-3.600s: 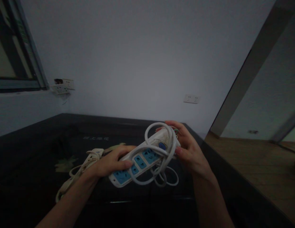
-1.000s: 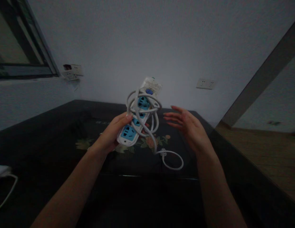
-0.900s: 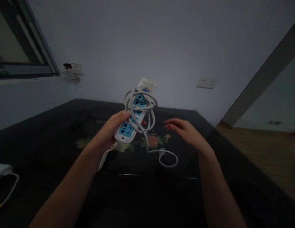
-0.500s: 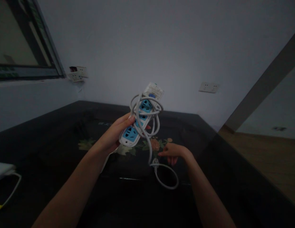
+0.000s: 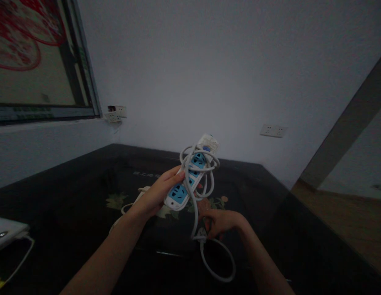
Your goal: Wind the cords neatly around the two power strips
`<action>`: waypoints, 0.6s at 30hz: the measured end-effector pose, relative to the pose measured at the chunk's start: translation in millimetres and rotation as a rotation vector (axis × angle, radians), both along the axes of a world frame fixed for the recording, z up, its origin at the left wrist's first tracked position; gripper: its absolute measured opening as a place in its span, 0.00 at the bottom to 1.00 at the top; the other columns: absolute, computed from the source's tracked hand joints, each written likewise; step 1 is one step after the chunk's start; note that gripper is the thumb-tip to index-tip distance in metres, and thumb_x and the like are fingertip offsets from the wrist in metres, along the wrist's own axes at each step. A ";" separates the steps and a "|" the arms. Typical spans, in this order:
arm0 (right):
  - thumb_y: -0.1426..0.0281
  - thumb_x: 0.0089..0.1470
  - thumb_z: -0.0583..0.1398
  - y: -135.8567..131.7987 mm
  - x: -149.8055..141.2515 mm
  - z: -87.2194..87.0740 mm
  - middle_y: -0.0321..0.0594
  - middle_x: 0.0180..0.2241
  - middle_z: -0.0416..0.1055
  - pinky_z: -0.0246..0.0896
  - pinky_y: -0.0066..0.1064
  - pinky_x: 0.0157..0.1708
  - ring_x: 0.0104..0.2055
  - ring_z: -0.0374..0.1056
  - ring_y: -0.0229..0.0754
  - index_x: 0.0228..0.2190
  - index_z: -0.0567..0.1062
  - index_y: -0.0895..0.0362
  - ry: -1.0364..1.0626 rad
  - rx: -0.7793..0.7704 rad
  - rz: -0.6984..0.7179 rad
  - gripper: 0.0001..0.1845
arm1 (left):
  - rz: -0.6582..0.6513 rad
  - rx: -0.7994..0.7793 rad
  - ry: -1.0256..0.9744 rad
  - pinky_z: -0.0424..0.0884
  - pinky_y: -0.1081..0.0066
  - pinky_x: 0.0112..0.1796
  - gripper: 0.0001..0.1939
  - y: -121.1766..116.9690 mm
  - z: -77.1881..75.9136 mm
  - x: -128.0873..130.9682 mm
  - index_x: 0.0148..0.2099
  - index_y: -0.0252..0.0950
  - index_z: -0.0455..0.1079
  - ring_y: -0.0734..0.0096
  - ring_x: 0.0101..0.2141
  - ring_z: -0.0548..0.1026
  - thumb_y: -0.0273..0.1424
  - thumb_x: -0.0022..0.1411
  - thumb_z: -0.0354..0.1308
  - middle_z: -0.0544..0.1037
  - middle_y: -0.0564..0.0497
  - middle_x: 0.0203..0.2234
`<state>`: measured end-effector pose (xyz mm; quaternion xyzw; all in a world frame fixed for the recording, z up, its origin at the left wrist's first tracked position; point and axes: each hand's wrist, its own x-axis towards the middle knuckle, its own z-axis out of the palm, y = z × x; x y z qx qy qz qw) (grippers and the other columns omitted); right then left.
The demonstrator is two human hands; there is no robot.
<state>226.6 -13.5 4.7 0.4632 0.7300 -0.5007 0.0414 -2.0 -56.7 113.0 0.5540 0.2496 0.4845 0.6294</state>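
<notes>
Left hand (image 5: 158, 193): closed around the near part of the white power strip (image 5: 178, 196), thumb on its face.
Right hand (image 5: 222, 222): fingers bent, at the plug (image 5: 201, 234); contact looks likely, too dim to be sure, and how wide they stand I cannot tell.
Power strip: held up over the dark table (image 5: 86, 217), tilted, far end to the right, blue sockets showing.
Cord (image 5: 213, 188): grey-white, looped round the strip, running down to the plug.
Second strip (image 5: 143, 189): partly behind the left hand and forearm.
White device (image 5: 7, 231): near left, cable attached.
Wall outlet (image 5: 273, 130): far right.
</notes>
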 end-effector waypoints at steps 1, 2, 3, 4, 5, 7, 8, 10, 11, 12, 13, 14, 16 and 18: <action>0.71 0.34 0.70 0.7 0.1 -0.4 0.28 0.28 0.67 0.63 0.18 0.18 0.20 0.64 0.27 0.47 0.72 0.52 0.000 -0.012 0.024 0.34 | 0.016 -0.004 0.001 0.71 0.72 0.30 0.25 0.2 0.1 0.0 0.49 0.31 0.70 0.66 0.28 0.78 0.44 0.55 0.63 0.81 0.44 0.33; 0.73 0.32 0.71 1.5 -0.3 -1.5 0.27 0.28 0.66 0.62 0.17 0.18 0.20 0.63 0.27 0.46 0.73 0.52 -0.007 -0.020 0.044 0.35 | 0.030 -0.010 0.002 0.71 0.72 0.30 0.25 0.3 0.1 -0.2 0.49 0.31 0.70 0.66 0.28 0.78 0.44 0.55 0.63 0.81 0.44 0.33; 0.74 0.30 0.72 2.3 -1.4 -3.1 0.26 0.28 0.65 0.61 0.16 0.17 0.20 0.62 0.26 0.46 0.73 0.52 -0.015 -0.022 0.058 0.36 | 0.043 -0.017 0.001 0.71 0.72 0.30 0.25 0.5 0.1 -0.3 0.49 0.31 0.71 0.66 0.28 0.78 0.44 0.55 0.63 0.81 0.44 0.32; 0.75 0.28 0.72 2.9 -2.9 -5.0 0.26 0.27 0.64 0.60 0.15 0.17 0.20 0.62 0.26 0.45 0.74 0.52 -0.025 -0.022 0.067 0.37 | 0.051 -0.022 -0.001 0.71 0.71 0.30 0.25 0.5 -0.1 -0.5 0.49 0.31 0.71 0.66 0.28 0.78 0.44 0.55 0.62 0.81 0.44 0.32; 0.75 0.27 0.72 3.4 -4.9 -7.1 0.25 0.27 0.63 0.60 0.15 0.17 0.20 0.62 0.26 0.44 0.74 0.52 -0.034 -0.024 0.071 0.37 | 0.054 -0.026 -0.005 0.71 0.71 0.29 0.25 0.6 -0.3 -0.6 0.49 0.31 0.71 0.65 0.28 0.78 0.44 0.55 0.62 0.81 0.44 0.32; 0.75 0.27 0.73 3.8 -8.9 -11.0 0.25 0.26 0.62 0.61 0.16 0.17 0.20 0.62 0.26 0.43 0.74 0.52 -0.045 -0.043 0.071 0.36 | 0.051 -0.032 -0.012 0.72 0.71 0.28 0.25 0.8 -0.8 -0.8 0.48 0.31 0.71 0.65 0.28 0.78 0.44 0.55 0.62 0.81 0.44 0.32; 0.74 0.27 0.73 3.8 -10.5 -12.6 0.25 0.26 0.63 0.62 0.17 0.17 0.20 0.62 0.27 0.43 0.73 0.53 -0.046 -0.058 0.069 0.35 | 0.046 -0.035 -0.016 0.72 0.71 0.28 0.25 1.0 -1.0 -1.0 0.48 0.31 0.71 0.65 0.27 0.78 0.44 0.55 0.61 0.81 0.43 0.32; 0.72 0.25 0.74 3.6 -12.3 -14.5 0.25 0.26 0.63 0.64 0.20 0.17 0.19 0.63 0.28 0.40 0.73 0.55 -0.040 -0.085 0.059 0.35 | 0.038 -0.039 -0.025 0.72 0.70 0.28 0.24 1.8 -1.4 -1.4 0.49 0.31 0.71 0.65 0.27 0.78 0.44 0.56 0.61 0.81 0.43 0.33; 0.71 0.24 0.74 3.5 -12.3 -15.0 0.26 0.26 0.64 0.65 0.21 0.17 0.20 0.64 0.29 0.39 0.73 0.56 -0.030 -0.094 0.051 0.34 | 0.035 -0.040 -0.031 0.72 0.71 0.28 0.24 2.2 -1.4 -1.6 0.50 0.32 0.71 0.64 0.27 0.79 0.43 0.56 0.60 0.81 0.43 0.33; 0.71 0.23 0.74 3.3 -11.9 -15.1 0.26 0.26 0.64 0.66 0.22 0.17 0.20 0.64 0.30 0.38 0.72 0.57 -0.016 -0.101 0.044 0.34 | 0.032 -0.040 -0.035 0.72 0.71 0.27 0.24 2.5 -1.4 -2.0 0.50 0.32 0.70 0.64 0.28 0.79 0.43 0.57 0.60 0.81 0.43 0.33; 0.70 0.23 0.74 3.2 -11.0 -14.9 0.26 0.26 0.64 0.66 0.23 0.18 0.21 0.65 0.31 0.37 0.72 0.57 0.002 -0.108 0.036 0.33 | 0.028 -0.041 -0.036 0.72 0.71 0.27 0.24 2.8 -1.4 -2.3 0.51 0.32 0.70 0.64 0.28 0.79 0.43 0.57 0.60 0.81 0.43 0.33; 0.69 0.24 0.74 3.0 -9.7 -14.3 0.27 0.26 0.65 0.67 0.24 0.19 0.22 0.66 0.32 0.37 0.72 0.58 0.022 -0.115 0.029 0.33 | 0.023 -0.041 -0.036 0.72 0.71 0.26 0.25 2.9 -1.3 -2.5 0.51 0.32 0.70 0.63 0.28 0.79 0.43 0.57 0.60 0.81 0.43 0.33; 0.68 0.28 0.73 2.7 -6.4 -12.1 0.28 0.25 0.67 0.67 0.23 0.20 0.23 0.67 0.32 0.37 0.71 0.58 0.071 -0.117 0.014 0.30 | 0.013 -0.042 -0.038 0.72 0.71 0.27 0.25 2.8 -1.0 -3.0 0.51 0.31 0.70 0.63 0.28 0.79 0.43 0.57 0.59 0.81 0.42 0.33; 0.67 0.34 0.72 2.4 -2.6 -8.1 0.29 0.25 0.69 0.65 0.22 0.21 0.23 0.67 0.32 0.37 0.70 0.58 0.134 -0.099 -0.005 0.27 | 0.014 -0.040 -0.047 0.73 0.71 0.29 0.24 2.4 -0.5 -3.1 0.50 0.31 0.70 0.63 0.29 0.79 0.42 0.57 0.60 0.81 0.43 0.33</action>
